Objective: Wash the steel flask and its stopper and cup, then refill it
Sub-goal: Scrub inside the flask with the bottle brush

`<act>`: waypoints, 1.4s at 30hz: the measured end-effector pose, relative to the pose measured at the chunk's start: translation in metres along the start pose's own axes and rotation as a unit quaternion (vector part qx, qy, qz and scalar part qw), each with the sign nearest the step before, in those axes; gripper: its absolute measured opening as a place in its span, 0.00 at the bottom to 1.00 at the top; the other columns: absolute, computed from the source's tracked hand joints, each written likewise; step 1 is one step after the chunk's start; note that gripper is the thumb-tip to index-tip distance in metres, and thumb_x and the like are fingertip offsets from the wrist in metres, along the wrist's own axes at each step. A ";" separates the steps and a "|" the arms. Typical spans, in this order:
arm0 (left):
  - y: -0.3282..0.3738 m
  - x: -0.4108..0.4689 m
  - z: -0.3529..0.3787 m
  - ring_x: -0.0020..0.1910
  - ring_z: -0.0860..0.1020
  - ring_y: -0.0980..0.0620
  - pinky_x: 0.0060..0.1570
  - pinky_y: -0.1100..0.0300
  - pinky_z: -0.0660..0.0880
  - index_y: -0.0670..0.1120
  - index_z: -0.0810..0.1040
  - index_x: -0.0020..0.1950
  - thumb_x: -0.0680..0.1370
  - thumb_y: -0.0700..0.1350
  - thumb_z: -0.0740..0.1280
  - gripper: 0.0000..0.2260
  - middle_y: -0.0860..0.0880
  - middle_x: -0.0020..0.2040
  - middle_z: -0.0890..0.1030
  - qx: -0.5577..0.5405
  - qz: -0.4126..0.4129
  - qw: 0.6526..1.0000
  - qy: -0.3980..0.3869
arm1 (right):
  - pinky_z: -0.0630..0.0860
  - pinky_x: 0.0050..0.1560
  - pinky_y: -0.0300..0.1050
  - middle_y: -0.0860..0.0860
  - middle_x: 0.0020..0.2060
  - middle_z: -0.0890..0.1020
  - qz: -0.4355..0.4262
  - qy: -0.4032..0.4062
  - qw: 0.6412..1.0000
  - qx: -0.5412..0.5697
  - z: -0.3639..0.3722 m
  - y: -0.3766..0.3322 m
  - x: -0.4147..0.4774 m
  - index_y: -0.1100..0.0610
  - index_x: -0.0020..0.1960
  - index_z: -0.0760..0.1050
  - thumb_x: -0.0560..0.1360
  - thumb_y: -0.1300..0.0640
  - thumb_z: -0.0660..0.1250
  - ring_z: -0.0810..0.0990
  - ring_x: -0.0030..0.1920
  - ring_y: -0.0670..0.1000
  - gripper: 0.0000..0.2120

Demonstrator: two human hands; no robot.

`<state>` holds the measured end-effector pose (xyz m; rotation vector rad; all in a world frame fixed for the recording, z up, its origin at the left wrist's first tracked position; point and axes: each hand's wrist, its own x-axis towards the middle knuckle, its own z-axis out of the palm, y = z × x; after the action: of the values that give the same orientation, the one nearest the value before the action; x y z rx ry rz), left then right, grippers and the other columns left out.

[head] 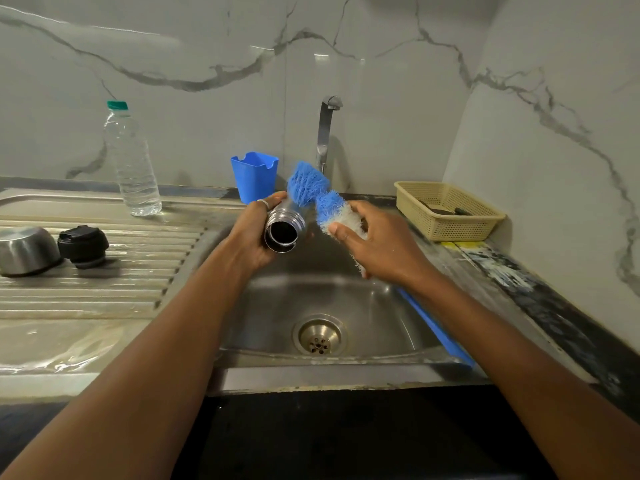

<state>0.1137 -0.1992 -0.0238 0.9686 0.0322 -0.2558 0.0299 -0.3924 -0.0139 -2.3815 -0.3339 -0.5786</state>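
One steel flask, open-mouthed, dark inside, in left hand

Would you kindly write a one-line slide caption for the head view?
Over the sink, left hand holds the open flask; right hand grips a bottle brush.

Steel cup partly beyond the left edge; flask body behind the left hand; basket contents indistinct.

view: head | faces: forward and down — wide-angle | range: close above the sink
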 end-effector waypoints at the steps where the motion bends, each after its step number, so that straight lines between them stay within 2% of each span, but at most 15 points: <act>1: -0.001 -0.002 0.003 0.52 0.81 0.42 0.54 0.41 0.79 0.45 0.76 0.68 0.82 0.46 0.62 0.15 0.42 0.58 0.83 0.013 -0.010 1.000 -0.008 | 0.76 0.42 0.38 0.42 0.49 0.81 0.011 -0.001 1.000 0.010 0.000 0.001 0.001 0.50 0.68 0.75 0.77 0.42 0.71 0.79 0.43 0.39 0.23; 4: -0.002 -0.008 0.005 0.53 0.82 0.42 0.53 0.40 0.80 0.46 0.77 0.65 0.81 0.53 0.62 0.17 0.43 0.60 0.83 0.005 -0.043 0.999 -0.030 | 0.77 0.49 0.37 0.41 0.53 0.77 0.022 -0.038 0.998 0.037 0.000 0.004 0.004 0.51 0.71 0.71 0.67 0.43 0.81 0.78 0.48 0.37 0.37; 8: -0.001 -0.021 0.008 0.60 0.80 0.40 0.59 0.40 0.77 0.42 0.77 0.67 0.79 0.65 0.60 0.30 0.39 0.64 0.82 0.034 -0.066 0.992 -0.104 | 0.78 0.59 0.45 0.45 0.60 0.80 0.019 -0.052 0.998 0.043 0.002 0.011 0.009 0.52 0.73 0.69 0.61 0.47 0.86 0.80 0.57 0.46 0.46; 12: -0.003 -0.028 0.011 0.50 0.85 0.41 0.51 0.40 0.81 0.41 0.79 0.64 0.78 0.72 0.55 0.37 0.38 0.56 0.85 0.051 -0.070 0.989 -0.124 | 0.76 0.57 0.44 0.49 0.63 0.80 0.010 -0.031 0.999 0.016 -0.001 0.016 0.013 0.53 0.76 0.65 0.58 0.43 0.86 0.79 0.60 0.50 0.52; 16: -0.005 -0.028 0.012 0.54 0.84 0.40 0.51 0.43 0.82 0.40 0.80 0.65 0.76 0.75 0.55 0.41 0.38 0.60 0.83 0.086 -0.091 0.983 -0.133 | 0.75 0.59 0.46 0.51 0.68 0.77 -0.001 -0.060 0.997 -0.043 -0.002 0.014 0.015 0.52 0.79 0.58 0.56 0.42 0.86 0.77 0.63 0.53 0.59; 19: -0.005 -0.030 0.012 0.47 0.86 0.42 0.44 0.48 0.83 0.40 0.87 0.50 0.76 0.75 0.56 0.39 0.39 0.53 0.86 0.095 -0.090 0.984 -0.119 | 0.74 0.60 0.47 0.53 0.70 0.75 -0.001 -0.086 0.993 -0.082 -0.008 0.010 0.019 0.53 0.80 0.54 0.58 0.42 0.86 0.76 0.65 0.55 0.61; 21: -0.005 -0.030 0.011 0.44 0.86 0.42 0.39 0.51 0.84 0.41 0.87 0.47 0.76 0.75 0.57 0.39 0.39 0.49 0.86 0.093 -0.090 0.984 -0.120 | 0.73 0.57 0.45 0.55 0.70 0.75 0.011 -0.098 0.991 -0.088 -0.013 0.008 0.021 0.54 0.80 0.52 0.57 0.42 0.86 0.76 0.65 0.57 0.63; 24: -0.005 -0.028 0.010 0.41 0.85 0.42 0.34 0.52 0.82 0.40 0.85 0.50 0.74 0.75 0.58 0.39 0.39 0.47 0.85 0.098 -0.107 0.981 -0.128 | 0.67 0.54 0.41 0.55 0.72 0.73 0.018 -0.122 0.989 -0.081 -0.019 0.005 0.019 0.54 0.80 0.50 0.56 0.42 0.86 0.75 0.66 0.56 0.65; 27: -0.006 -0.030 0.010 0.40 0.83 0.42 0.31 0.53 0.79 0.40 0.84 0.50 0.73 0.77 0.59 0.40 0.39 0.46 0.83 0.130 -0.135 0.971 -0.148 | 0.65 0.55 0.38 0.53 0.73 0.72 0.026 -0.159 0.985 -0.066 -0.021 0.003 0.017 0.53 0.81 0.49 0.56 0.46 0.87 0.73 0.68 0.55 0.66; 31: -0.007 -0.029 0.008 0.43 0.83 0.40 0.34 0.50 0.81 0.41 0.87 0.45 0.72 0.78 0.59 0.40 0.39 0.47 0.83 0.168 -0.149 0.965 -0.137 | 0.71 0.53 0.41 0.52 0.68 0.75 0.028 -0.161 0.985 -0.053 -0.016 0.008 0.015 0.53 0.77 0.54 0.54 0.45 0.88 0.74 0.60 0.50 0.62; 33: -0.006 -0.029 0.009 0.46 0.84 0.36 0.38 0.42 0.83 0.39 0.87 0.49 0.72 0.78 0.58 0.42 0.36 0.52 0.84 0.148 -0.151 0.968 -0.133 | 0.70 0.46 0.36 0.47 0.62 0.75 0.027 -0.139 0.989 -0.043 -0.017 0.009 0.015 0.52 0.76 0.57 0.55 0.44 0.87 0.74 0.58 0.49 0.59; 35: -0.005 -0.027 0.008 0.52 0.83 0.32 0.48 0.33 0.81 0.38 0.85 0.56 0.71 0.79 0.57 0.45 0.34 0.60 0.82 0.115 -0.159 0.970 -0.146 | 0.69 0.43 0.34 0.45 0.59 0.74 0.025 -0.116 0.992 -0.037 -0.018 0.008 0.016 0.51 0.75 0.58 0.56 0.43 0.86 0.75 0.55 0.49 0.57; 37: -0.005 -0.022 0.006 0.63 0.78 0.31 0.61 0.31 0.74 0.40 0.80 0.67 0.70 0.82 0.52 0.50 0.33 0.67 0.78 0.106 -0.172 0.961 -0.188 | 0.74 0.46 0.41 0.47 0.60 0.77 0.032 -0.090 0.995 -0.031 -0.018 0.009 0.017 0.51 0.75 0.57 0.56 0.41 0.86 0.78 0.55 0.51 0.58; 39: -0.005 -0.018 0.006 0.70 0.72 0.30 0.66 0.30 0.70 0.44 0.73 0.74 0.69 0.83 0.49 0.52 0.35 0.71 0.75 0.100 -0.168 0.956 -0.216 | 0.78 0.52 0.49 0.49 0.59 0.78 0.048 -0.061 0.996 -0.037 -0.018 0.011 0.019 0.51 0.74 0.58 0.56 0.39 0.85 0.79 0.55 0.53 0.56; 42: -0.008 -0.014 0.011 0.66 0.77 0.31 0.65 0.30 0.71 0.45 0.73 0.75 0.70 0.82 0.49 0.50 0.38 0.68 0.79 0.056 -0.086 0.976 -0.192 | 0.79 0.53 0.54 0.52 0.58 0.78 0.065 -0.030 0.996 -0.061 -0.017 0.014 0.019 0.52 0.73 0.58 0.57 0.38 0.84 0.79 0.53 0.55 0.55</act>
<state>0.0968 -0.2097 -0.0223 1.0166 -0.2554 -0.6058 0.0460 -0.4119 -0.0009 -2.5205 -0.1717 -0.4791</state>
